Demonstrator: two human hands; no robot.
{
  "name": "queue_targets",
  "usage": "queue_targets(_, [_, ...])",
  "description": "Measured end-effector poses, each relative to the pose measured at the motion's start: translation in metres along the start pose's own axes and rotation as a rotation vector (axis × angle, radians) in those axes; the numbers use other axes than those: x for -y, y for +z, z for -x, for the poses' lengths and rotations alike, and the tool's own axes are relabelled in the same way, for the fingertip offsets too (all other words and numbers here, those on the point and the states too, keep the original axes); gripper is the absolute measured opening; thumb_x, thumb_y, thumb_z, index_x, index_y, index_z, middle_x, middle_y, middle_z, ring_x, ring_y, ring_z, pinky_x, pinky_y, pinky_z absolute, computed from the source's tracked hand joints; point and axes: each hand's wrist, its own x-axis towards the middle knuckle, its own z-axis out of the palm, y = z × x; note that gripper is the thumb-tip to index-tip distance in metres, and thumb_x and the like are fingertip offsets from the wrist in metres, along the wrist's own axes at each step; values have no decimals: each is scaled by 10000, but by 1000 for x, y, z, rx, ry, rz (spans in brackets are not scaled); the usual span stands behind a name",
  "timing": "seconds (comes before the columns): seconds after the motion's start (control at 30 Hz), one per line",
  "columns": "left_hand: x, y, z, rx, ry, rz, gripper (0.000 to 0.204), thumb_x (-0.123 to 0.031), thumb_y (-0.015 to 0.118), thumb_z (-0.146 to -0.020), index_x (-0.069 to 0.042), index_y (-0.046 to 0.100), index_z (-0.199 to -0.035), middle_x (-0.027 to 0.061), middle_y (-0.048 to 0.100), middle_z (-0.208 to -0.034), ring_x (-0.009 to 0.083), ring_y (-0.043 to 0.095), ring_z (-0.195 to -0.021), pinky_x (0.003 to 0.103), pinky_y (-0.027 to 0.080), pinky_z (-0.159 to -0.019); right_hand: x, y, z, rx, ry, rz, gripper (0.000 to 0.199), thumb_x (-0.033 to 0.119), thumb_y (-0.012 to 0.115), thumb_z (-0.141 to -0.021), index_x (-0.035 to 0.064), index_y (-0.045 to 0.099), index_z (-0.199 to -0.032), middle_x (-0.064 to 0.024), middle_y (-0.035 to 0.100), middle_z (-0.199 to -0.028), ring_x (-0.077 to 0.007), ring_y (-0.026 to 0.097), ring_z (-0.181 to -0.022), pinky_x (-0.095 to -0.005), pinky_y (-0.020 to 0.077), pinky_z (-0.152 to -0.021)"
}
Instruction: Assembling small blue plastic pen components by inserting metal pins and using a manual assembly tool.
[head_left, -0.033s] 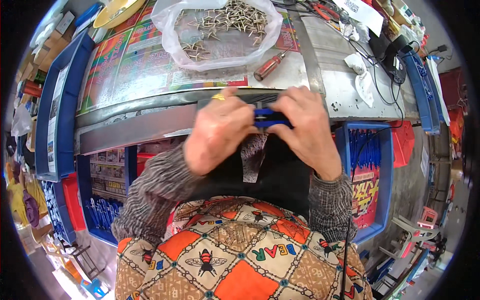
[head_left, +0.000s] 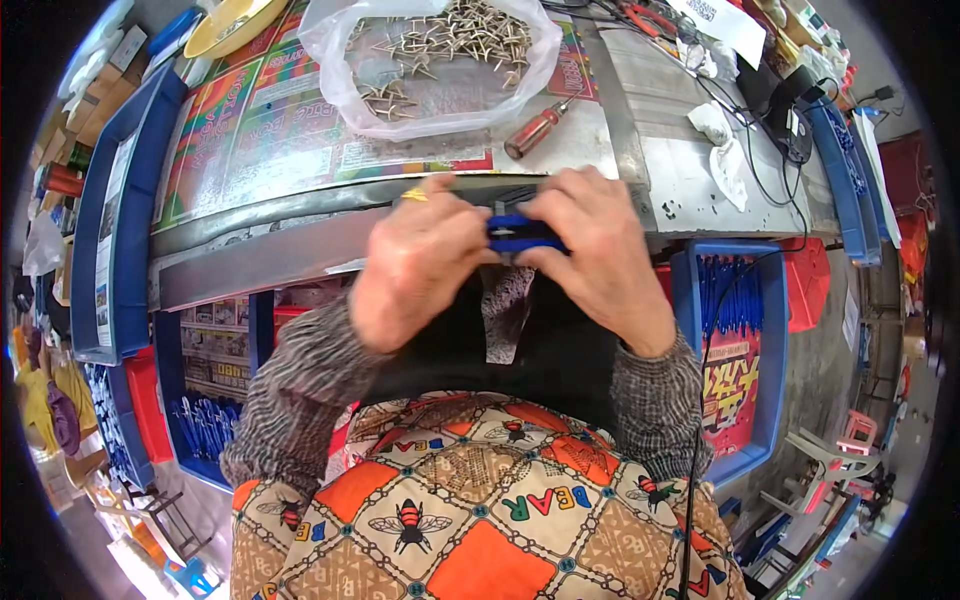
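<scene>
In front of my body, at the bench's near edge, my two hands meet on a small tool with blue handles that looks like a pair of pliers (head_left: 522,234). My right hand (head_left: 590,245) pinches the blue handles between thumb and fingers. My left hand (head_left: 420,250) is closed at the tool's other end, and its fingers hide what they grip there. A yellow band wraps one left finger. Just beyond my hands lies a red-handled screwdriver (head_left: 535,133). Behind it, a clear plastic bag (head_left: 345,100) with its rim rolled open holds many small metal pins with broad heads (head_left: 465,38).
Blue bins with blue-handled tools stand below the bench at right (head_left: 683,330) and left (head_left: 172,400). Another blue tray (head_left: 92,240) flanks the bench. A yellow bowl (head_left: 228,38), black cables (head_left: 750,125) and crumpled white tissue (head_left: 728,170) lie on top.
Both hands and the blue-handled pliers have shifted slightly left. The grip looks the same.
</scene>
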Motion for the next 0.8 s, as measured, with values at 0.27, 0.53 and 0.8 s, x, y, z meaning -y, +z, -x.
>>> queue_targets(0.27, [-4, -5, 3, 1, -56, -51, 201, 0, 760, -636, -7, 580, -727, 134, 660, -864, 294, 648, -802, 430, 504, -939, 4, 3, -5, 21, -33, 13, 313, 171, 728, -690, 29, 593, -934, -105, 569, -927, -305, 540, -919, -405, 391, -802])
queue_targets(0.53, [-1, -8, 3, -56, 33, -28, 215, 26, 725, -653, -24, 547, -762, 138, 567, -736, 337, 585, -699, 428, 505, -849, 6, 7, -7, 11, -56, -29, 284, 172, 721, -700, 25, 582, -900, -106, 559, -911, -311, 528, -884, -395, 387, -778])
queue_targets(0.8, [-3, 29, -13, -109, 130, 60, 248, 22, 678, -654, -34, 450, -736, 136, 462, -714, 357, 489, -689, 428, 427, -648, -14, -9, 7, -8, 39, -20, 291, 171, 741, -670, 15, 589, -862, -121, 562, -870, -323, 537, -879, -411, 402, -794])
